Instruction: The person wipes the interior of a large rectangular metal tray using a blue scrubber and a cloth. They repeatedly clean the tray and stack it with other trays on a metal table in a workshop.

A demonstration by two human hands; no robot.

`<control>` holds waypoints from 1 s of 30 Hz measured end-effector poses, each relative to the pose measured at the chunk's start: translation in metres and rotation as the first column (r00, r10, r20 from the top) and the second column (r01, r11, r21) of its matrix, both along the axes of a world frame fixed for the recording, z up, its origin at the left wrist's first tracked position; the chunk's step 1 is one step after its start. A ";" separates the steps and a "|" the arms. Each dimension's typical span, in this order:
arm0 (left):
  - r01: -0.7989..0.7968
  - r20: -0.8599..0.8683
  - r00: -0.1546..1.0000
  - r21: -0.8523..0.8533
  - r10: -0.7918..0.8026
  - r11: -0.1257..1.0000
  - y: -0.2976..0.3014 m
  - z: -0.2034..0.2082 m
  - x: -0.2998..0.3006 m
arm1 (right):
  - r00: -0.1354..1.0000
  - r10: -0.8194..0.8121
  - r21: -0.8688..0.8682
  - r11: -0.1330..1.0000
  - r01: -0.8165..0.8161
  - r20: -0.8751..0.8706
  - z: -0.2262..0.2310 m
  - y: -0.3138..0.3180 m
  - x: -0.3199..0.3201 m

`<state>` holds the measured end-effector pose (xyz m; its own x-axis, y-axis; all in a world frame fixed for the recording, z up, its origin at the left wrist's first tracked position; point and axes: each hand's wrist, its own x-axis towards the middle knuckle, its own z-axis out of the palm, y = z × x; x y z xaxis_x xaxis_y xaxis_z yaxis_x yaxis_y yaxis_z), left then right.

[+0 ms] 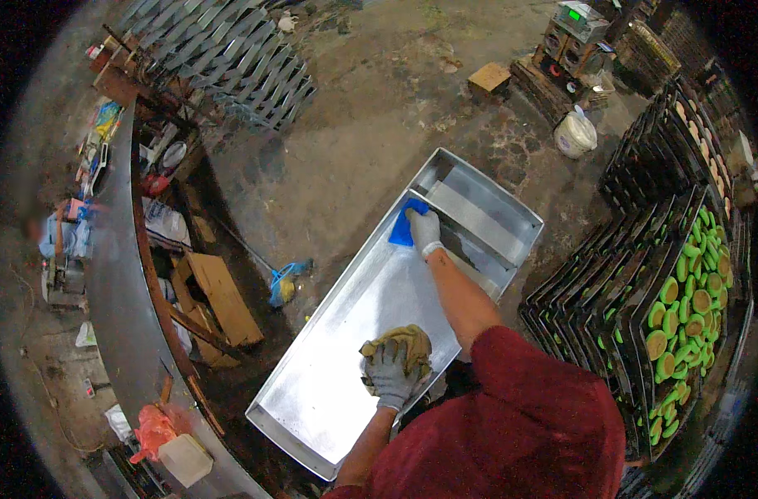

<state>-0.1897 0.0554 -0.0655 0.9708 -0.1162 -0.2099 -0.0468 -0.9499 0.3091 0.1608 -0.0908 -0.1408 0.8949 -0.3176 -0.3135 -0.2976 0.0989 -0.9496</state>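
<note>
A long shallow metal tray (312, 374) with raised walls lies slanted in front of me, with a crosswise divider near its far end. My left hand (391, 376), in a grey glove, presses on a crumpled tan cloth (410, 339) at the near right part of the tray. Farther off, my right hand (424, 229), also gloved, grips a flat blue rectangular piece (402, 228) by the divider; whether it is a scraper or a pad I cannot tell. Palms and some fingertips are hidden.
At left runs a dark curved-looking bench (117, 274) with a red plastic bag (156, 428) on it and a cardboard box (221, 299) beneath. Stacked trays (595, 308) of green round pieces (695, 308) stand right. Farther off are a white bucket (575, 135) and metal slats (221, 62).
</note>
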 end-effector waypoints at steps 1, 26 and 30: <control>-0.004 0.022 1.000 0.016 0.003 1.000 0.000 -0.001 0.006 | 0.995 0.097 0.008 0.995 -0.097 0.029 0.021 -0.014 -0.011; -0.129 0.254 0.963 0.121 0.095 0.984 0.067 -0.007 0.149 | 0.975 0.220 -0.645 0.750 -0.148 0.033 0.084 -0.147 -0.169; -0.582 0.362 0.788 0.173 0.498 0.795 0.197 -0.026 -0.018 | 0.986 0.118 -0.796 0.604 0.025 0.121 0.034 -0.160 -0.168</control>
<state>-0.2076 0.2526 -0.0919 0.8750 0.4637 0.1390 0.4531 -0.8856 0.1020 -0.0074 -0.2507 -0.1070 0.9264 -0.3329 0.1757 -0.1315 -0.7236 -0.6776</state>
